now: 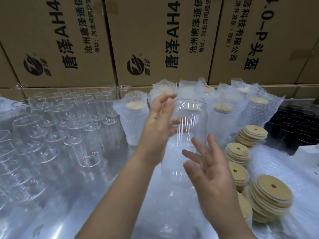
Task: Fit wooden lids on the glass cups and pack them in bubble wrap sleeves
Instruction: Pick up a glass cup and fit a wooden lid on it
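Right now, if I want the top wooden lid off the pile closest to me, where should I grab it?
I'd pinch the top lid by its rim, fingers on opposite edges, coming from above. It is a thin disc lying face-up on the stack, edge exposed. The open right hand is nearest; the left hand holds the glass cup.

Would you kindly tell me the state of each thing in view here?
Glass cup: lifted, lidless.
Left hand: against the cup, grip unclear.
Right hand: open, fingers spread.
Sleeved cups: lidded, sleeve tops open.
Bare cups: standing, lidless.
Lid stacks: loose, unfitted.
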